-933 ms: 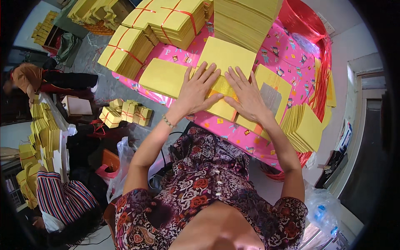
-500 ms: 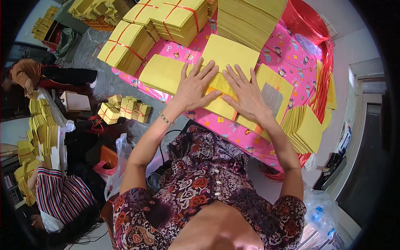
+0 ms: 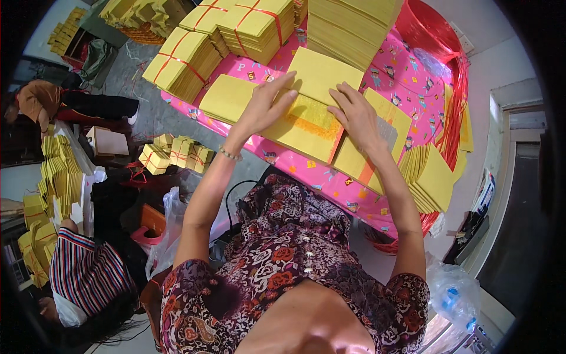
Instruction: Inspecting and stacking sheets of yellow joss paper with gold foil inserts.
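Before me on the table lies a yellow paper sheet [image 3: 306, 131] with a shiny gold patch and orange print. My left hand [image 3: 266, 106] is at its left side, fingers stretched and thumb apart. My right hand [image 3: 358, 121] is at its right side, fingers loosely bent and apart. Whether the fingertips press on the paper edges, I cannot tell. Just beyond is a plain yellow paper stack [image 3: 327, 74], near both hands' fingertips. Under my right wrist lies another yellow stack [image 3: 392, 115] with a grey patch and orange print. A flat yellow stack [image 3: 227, 99] sits left of my left hand.
Red-tied yellow bundles [image 3: 180, 62] and a tall yellow stack [image 3: 348, 32] stand at the back of the pink tablecloth [image 3: 283, 162]. Red strands [image 3: 454, 124] hang from a red tub [image 3: 427, 29] at right, near fanned yellow papers [image 3: 430, 180]. A person in stripes [image 3: 91, 268] is at left.
Both hands lay flat on the printed sheet before. They have lifted and moved apart to its two sides, uncovering the gold patch and orange print.
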The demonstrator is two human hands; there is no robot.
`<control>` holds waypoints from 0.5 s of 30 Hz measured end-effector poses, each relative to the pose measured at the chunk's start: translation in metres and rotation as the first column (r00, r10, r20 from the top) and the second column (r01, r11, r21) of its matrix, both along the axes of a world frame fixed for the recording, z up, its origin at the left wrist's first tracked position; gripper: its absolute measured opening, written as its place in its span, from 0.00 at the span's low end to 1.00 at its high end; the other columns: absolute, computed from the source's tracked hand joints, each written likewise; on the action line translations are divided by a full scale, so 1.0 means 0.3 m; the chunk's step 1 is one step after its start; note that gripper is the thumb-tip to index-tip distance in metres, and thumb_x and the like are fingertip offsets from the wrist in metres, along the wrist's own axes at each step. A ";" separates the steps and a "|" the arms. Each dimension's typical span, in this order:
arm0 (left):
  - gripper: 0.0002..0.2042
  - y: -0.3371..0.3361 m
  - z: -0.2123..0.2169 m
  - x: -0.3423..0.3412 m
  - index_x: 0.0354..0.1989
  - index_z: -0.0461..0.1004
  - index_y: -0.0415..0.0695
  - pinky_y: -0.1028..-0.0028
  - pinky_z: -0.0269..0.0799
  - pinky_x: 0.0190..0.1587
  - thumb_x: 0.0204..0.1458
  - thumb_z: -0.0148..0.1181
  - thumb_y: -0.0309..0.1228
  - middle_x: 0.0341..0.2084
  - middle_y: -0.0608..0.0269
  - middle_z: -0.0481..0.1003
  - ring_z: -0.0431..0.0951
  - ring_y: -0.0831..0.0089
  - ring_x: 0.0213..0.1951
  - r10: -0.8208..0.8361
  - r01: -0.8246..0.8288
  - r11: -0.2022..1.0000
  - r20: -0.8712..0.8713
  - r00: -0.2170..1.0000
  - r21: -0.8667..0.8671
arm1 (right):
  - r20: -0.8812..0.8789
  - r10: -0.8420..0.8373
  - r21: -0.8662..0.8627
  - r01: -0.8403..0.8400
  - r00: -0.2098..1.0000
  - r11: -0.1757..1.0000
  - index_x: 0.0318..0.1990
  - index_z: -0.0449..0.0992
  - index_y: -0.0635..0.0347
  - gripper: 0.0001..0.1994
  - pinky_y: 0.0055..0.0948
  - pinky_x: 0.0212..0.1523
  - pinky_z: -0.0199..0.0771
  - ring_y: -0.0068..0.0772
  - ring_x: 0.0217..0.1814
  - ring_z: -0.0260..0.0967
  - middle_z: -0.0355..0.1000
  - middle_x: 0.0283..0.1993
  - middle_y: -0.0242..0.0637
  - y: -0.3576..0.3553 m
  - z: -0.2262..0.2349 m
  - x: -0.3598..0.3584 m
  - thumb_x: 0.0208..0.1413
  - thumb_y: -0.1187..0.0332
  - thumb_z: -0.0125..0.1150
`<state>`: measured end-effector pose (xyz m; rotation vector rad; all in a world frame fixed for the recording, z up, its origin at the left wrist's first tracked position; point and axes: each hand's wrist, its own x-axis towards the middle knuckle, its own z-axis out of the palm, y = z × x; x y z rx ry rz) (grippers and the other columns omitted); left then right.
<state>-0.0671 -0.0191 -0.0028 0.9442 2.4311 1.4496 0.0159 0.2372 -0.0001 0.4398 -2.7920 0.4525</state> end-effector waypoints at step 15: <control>0.37 0.085 0.025 0.014 0.67 0.50 0.34 0.74 0.77 0.31 0.54 0.67 0.30 0.38 0.49 0.77 0.82 0.72 0.32 0.353 -0.468 0.851 0.398 0.847 0.240 | -0.266 0.109 -0.018 -0.118 0.958 0.993 0.50 0.78 0.60 0.17 0.41 0.54 0.76 0.47 0.53 0.75 0.78 0.49 0.42 -0.076 0.063 -0.030 0.58 0.61 0.65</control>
